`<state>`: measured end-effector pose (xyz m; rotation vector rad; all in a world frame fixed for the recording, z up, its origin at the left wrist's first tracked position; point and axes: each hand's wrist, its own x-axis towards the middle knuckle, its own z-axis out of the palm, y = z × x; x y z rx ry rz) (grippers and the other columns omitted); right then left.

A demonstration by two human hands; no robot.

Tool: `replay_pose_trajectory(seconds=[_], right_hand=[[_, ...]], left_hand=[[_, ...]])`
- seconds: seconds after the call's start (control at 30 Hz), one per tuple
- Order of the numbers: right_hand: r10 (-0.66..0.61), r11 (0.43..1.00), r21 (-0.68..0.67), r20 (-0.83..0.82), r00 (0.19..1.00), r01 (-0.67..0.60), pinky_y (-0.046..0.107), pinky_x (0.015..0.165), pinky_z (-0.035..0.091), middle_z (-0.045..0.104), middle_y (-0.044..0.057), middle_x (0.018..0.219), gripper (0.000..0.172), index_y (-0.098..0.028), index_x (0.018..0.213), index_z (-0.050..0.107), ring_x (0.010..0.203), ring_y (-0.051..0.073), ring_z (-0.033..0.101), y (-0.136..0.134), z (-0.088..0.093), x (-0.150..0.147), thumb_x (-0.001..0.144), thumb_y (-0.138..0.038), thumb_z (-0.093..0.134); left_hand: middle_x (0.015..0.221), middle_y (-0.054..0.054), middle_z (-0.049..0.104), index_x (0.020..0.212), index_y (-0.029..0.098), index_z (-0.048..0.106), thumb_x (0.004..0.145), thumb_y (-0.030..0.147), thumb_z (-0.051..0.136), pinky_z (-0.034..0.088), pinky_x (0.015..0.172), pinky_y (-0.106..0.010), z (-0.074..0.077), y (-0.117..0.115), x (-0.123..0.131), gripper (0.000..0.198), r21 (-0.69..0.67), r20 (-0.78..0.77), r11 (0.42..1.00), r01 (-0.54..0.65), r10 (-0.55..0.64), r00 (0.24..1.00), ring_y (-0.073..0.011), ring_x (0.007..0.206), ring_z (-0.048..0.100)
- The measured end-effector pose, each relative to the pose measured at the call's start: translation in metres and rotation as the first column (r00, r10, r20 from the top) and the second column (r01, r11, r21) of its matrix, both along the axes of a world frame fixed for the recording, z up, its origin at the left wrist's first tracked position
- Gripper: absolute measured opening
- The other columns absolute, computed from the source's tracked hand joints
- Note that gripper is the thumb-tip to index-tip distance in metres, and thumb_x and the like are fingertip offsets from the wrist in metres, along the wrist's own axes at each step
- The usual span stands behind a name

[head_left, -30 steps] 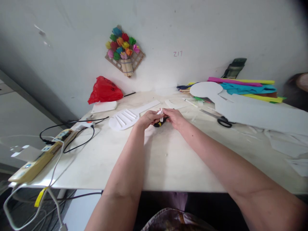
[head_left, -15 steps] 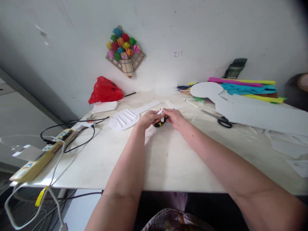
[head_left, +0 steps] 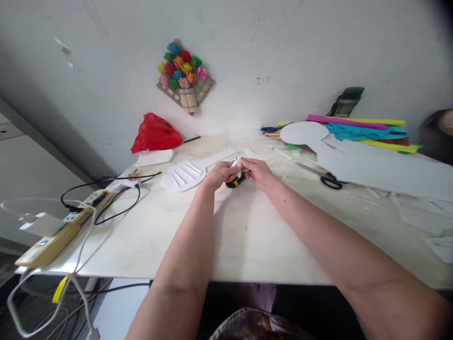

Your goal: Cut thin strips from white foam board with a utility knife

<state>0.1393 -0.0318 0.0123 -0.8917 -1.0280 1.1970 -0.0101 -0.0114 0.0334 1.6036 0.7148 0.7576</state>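
Note:
Both hands meet over the middle of the table, fingers closed on a small folded white paper strip [head_left: 239,168]. My left hand [head_left: 222,175] pinches it from the left, and my right hand [head_left: 258,172] grips it from the right. Just below the fingers lies a black and yellow tool [head_left: 232,183], mostly covered by the hands; its kind is hard to make out. Left of my left hand rests a rounded white paper piece [head_left: 183,176] with several narrow white strips on it. A long white strip [head_left: 221,157] extends behind the left hand.
Black-handled scissors [head_left: 331,181] lie right of my hands, near large white paper sheets [head_left: 382,165] and coloured crepe paper [head_left: 368,131]. A red plastic bag [head_left: 155,134] sits at the back left. A power strip [head_left: 60,231] with cables runs along the left edge.
The fingers shift slightly around the white paper strip, which both hands keep hold of. The camera view has moved a little; the other things lie as before.

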Motion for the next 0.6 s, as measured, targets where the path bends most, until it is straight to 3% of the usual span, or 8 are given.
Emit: replay_pose_trajectory(seconds=[0.17, 0.3, 0.43, 0.53, 0.6], right_hand=[[0.053, 0.999, 0.013, -0.017, 0.998, -0.053, 0.024, 0.05, 0.027, 0.059, 0.001, 0.064, 0.037, -0.017, 0.077, 0.071, 0.061, 0.01, 0.046, -0.001, 0.0, 0.001, 0.054, -0.045, 0.075], [0.114, 0.993, 0.04, -0.052, 0.992, -0.112, 0.023, 0.053, 0.031, 0.058, -0.001, 0.061, 0.036, -0.017, 0.077, 0.071, 0.059, 0.009, 0.044, 0.0, -0.001, 0.0, 0.054, -0.044, 0.076], [0.168, 0.986, 0.03, -0.061, 0.984, -0.167, 0.026, 0.06, 0.037, 0.066, 0.003, 0.073, 0.036, -0.017, 0.075, 0.071, 0.068, 0.013, 0.054, 0.003, -0.001, 0.001, 0.053, -0.045, 0.077], [0.142, 0.99, 0.037, -0.1, 0.985, -0.139, 0.028, 0.066, 0.041, 0.07, 0.006, 0.086, 0.033, -0.018, 0.071, 0.069, 0.083, 0.018, 0.059, 0.003, 0.0, 0.003, 0.051, -0.043, 0.078], [0.098, 0.995, 0.038, -0.118, 0.988, -0.095, 0.028, 0.067, 0.041, 0.07, 0.006, 0.092, 0.03, -0.019, 0.069, 0.068, 0.091, 0.019, 0.059, 0.003, 0.001, 0.005, 0.051, -0.041, 0.078]], left_hand=[[0.045, 0.008, 0.034, 0.069, 0.013, 0.054, 0.067, 0.045, 0.073, 0.01, 0.041, -0.021, 0.003, -0.003, -0.002, 0.037, -0.063, 0.072, 0.989, 0.133, -0.129, 0.989, -0.0029, 0.04, 0.022], [0.045, 0.009, 0.03, 0.069, 0.015, 0.05, 0.066, 0.042, 0.075, 0.008, 0.04, -0.02, 0.005, -0.006, -0.002, 0.037, -0.119, 0.108, 0.979, 0.165, -0.152, 0.982, -0.0023, 0.039, 0.02], [0.045, 0.01, 0.028, 0.071, 0.015, 0.049, 0.065, 0.038, 0.077, 0.009, 0.039, -0.019, 0.009, -0.008, -0.003, 0.036, -0.15, 0.111, 0.974, 0.171, -0.155, 0.982, -0.0014, 0.038, 0.019], [0.045, 0.011, 0.027, 0.075, 0.014, 0.053, 0.067, 0.038, 0.075, 0.01, 0.038, -0.017, 0.012, -0.006, -0.009, 0.034, -0.147, 0.102, 0.985, 0.094, -0.08, 0.992, -0.0016, 0.037, 0.02], [0.044, 0.011, 0.029, 0.083, 0.013, 0.055, 0.072, 0.042, 0.068, 0.01, 0.037, -0.017, 0.011, -0.002, -0.015, 0.033, -0.141, 0.131, 0.988, -0.068, 0.086, 0.988, -0.0025, 0.036, 0.02]])
